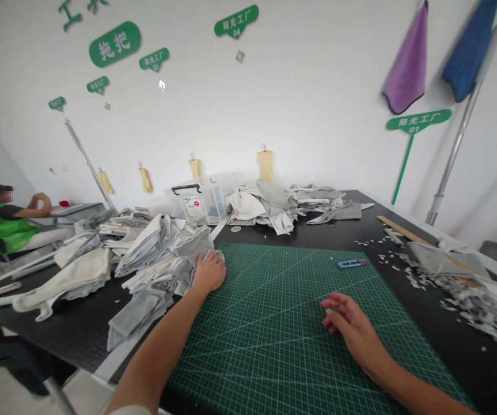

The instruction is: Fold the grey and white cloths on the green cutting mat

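Note:
My left hand [210, 273] is at the right edge of a heap of grey and off-white cloth pieces [147, 245]. Its fingers curl over a grey cloth piece [194, 246], and their undersides are hidden. Loosely bent and a little apart, the fingers of my right hand [344, 320] hold nothing over a green cutting mat [274, 357] with a grid. A blue utility knife [352, 263] lies on the mat's far right part, beyond that hand.
Behind the mat stand a clear plastic box [194, 204] and another cloth heap [265, 204]. On the right lie a wooden strip [397, 227] and many cloth scraps [475, 300]. A person in a green vest [8, 227] sits at far left.

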Action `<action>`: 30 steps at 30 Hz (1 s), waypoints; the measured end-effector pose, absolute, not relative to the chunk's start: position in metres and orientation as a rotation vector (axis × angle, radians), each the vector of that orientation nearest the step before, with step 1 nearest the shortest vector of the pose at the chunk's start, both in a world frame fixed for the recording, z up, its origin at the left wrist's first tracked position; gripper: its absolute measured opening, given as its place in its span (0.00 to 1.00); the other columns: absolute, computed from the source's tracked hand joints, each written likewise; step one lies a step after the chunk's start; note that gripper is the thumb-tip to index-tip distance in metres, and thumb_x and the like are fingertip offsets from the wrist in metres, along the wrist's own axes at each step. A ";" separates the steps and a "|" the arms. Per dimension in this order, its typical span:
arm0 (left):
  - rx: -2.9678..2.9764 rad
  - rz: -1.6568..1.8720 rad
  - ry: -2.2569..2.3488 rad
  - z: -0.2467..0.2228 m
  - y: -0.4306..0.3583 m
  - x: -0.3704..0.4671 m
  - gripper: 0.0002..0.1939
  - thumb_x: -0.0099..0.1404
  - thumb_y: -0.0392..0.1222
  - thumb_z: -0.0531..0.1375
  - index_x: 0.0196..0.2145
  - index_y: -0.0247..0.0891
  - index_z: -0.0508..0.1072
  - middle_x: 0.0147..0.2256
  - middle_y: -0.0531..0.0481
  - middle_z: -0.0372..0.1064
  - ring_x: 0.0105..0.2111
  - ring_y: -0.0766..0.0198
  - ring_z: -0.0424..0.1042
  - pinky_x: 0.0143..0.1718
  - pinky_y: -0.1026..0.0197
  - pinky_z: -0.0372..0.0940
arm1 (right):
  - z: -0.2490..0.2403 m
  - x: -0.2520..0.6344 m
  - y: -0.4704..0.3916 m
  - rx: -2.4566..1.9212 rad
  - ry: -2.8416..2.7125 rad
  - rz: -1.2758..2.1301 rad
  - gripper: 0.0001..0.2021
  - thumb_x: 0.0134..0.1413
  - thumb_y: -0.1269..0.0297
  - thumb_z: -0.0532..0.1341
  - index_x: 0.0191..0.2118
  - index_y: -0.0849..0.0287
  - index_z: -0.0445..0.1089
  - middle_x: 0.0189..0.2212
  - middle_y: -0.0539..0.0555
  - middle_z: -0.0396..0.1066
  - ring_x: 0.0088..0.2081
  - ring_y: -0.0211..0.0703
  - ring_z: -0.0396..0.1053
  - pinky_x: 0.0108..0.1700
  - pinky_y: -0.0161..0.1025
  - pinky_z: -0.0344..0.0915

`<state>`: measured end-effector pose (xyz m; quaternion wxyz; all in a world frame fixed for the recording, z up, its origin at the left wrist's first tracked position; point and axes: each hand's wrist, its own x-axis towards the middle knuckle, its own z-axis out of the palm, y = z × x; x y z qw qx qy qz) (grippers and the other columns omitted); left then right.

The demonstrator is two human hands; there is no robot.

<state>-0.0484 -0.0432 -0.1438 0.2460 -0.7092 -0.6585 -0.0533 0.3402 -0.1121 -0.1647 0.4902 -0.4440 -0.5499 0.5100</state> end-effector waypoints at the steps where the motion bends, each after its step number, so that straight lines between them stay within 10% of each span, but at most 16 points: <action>1: -1.942 -0.143 -1.800 -0.143 -0.043 -0.051 0.17 0.64 0.43 0.48 0.46 0.38 0.69 0.52 0.39 0.62 0.57 0.51 0.50 0.56 0.36 0.37 | -0.164 0.340 -0.112 -1.081 -1.338 1.240 0.18 0.54 0.56 0.56 0.48 0.55 0.53 0.43 0.56 0.63 0.31 0.39 0.66 0.31 0.40 0.65; 30: -2.093 -0.194 -1.738 -0.131 -0.063 -0.065 0.23 0.62 0.51 0.53 0.53 0.44 0.64 0.56 0.44 0.58 0.59 0.53 0.49 0.60 0.43 0.35 | -0.169 0.337 -0.109 -1.114 -1.348 1.203 0.19 0.52 0.55 0.58 0.48 0.56 0.57 0.44 0.57 0.65 0.31 0.42 0.68 0.31 0.41 0.67</action>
